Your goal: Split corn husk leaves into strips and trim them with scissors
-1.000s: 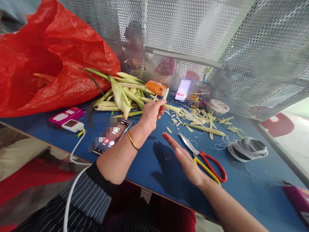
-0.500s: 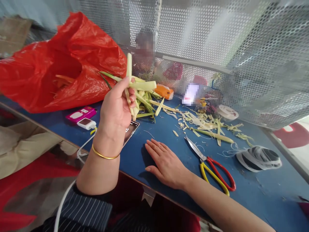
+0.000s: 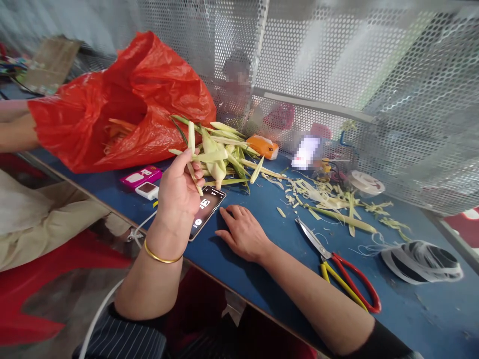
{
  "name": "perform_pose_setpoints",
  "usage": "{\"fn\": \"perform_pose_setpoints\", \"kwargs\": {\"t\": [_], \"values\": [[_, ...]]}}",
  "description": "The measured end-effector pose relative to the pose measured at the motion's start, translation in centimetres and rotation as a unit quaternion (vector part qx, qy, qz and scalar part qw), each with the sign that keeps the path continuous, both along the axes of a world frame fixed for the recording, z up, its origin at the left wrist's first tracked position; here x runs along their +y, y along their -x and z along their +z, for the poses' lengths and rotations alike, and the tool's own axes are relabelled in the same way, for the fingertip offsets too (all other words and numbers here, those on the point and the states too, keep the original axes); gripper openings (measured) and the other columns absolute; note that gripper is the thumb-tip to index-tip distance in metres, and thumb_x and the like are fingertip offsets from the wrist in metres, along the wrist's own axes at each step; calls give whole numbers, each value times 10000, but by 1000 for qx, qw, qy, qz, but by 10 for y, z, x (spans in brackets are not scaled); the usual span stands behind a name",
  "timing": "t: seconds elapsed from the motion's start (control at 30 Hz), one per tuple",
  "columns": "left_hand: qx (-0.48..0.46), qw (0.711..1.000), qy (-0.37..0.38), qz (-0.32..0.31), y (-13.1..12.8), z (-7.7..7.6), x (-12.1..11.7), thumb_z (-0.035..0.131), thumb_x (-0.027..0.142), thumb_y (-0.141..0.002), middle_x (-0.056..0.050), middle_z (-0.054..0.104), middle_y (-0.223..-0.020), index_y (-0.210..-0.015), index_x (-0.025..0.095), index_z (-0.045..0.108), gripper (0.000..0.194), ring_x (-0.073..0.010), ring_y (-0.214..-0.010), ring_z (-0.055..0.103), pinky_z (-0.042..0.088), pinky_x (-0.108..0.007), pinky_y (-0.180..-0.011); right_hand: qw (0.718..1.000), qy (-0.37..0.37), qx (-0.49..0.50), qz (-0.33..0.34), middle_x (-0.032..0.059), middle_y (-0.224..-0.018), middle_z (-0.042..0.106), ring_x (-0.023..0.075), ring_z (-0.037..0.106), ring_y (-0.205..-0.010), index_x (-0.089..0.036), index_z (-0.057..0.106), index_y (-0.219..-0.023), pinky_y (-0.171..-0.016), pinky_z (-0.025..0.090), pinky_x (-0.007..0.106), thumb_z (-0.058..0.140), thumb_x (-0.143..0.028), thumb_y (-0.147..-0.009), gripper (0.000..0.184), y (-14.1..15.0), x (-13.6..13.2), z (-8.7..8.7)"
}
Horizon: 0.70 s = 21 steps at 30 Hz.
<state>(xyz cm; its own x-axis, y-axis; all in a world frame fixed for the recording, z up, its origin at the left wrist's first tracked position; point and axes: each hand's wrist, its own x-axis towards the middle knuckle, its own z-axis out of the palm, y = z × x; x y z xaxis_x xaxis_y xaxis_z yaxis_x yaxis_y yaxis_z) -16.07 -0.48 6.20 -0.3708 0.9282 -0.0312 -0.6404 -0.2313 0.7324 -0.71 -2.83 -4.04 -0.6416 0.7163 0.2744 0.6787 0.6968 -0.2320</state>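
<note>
Above the table (image 3: 288,279), my left hand (image 3: 178,187) pinches leaf strips (image 3: 191,133) mid-length, ends free; my right hand (image 3: 245,234) rests spread, seemingly for support.

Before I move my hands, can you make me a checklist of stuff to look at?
1. Left hand has the green husk strips: ok, between its fingers.
2. Right hand free: ok, resting on the blue table.
3. Scissors away from your fingers: ok, they lie beyond your right hand.
4. Phone fully uncovered: not ok, your left hand hides part.
5. White string neat: not ok, loose strands trail off.
6. Red bag empty underneath: cannot tell.
</note>
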Motion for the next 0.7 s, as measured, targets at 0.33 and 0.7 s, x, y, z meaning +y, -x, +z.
{"fn": "perform_pose_setpoints", "kwargs": {"t": [0.33,0.7], "values": [[-3,1000,11,-11,0,-14,2,637,210,-822,47,480,-533,-758,159,668,87,-27,-423,414,281,-147,-368,998,-37,-45,-7,174,-1144,567,296,483,-1104,-88,526,-1358,-1056,355,464,315,-625,-948,708,9,5,0],[-11,1000,19,-10,6,-11,1,643,193,-813,44,509,-509,-723,175,656,93,-34,-410,417,255,-186,-360,998,2,-20,60,135,-1262,577,252,506,-1200,-226,579,-1317,-1097,315,473,358,-495,-996,474,-13,2,2]]}}
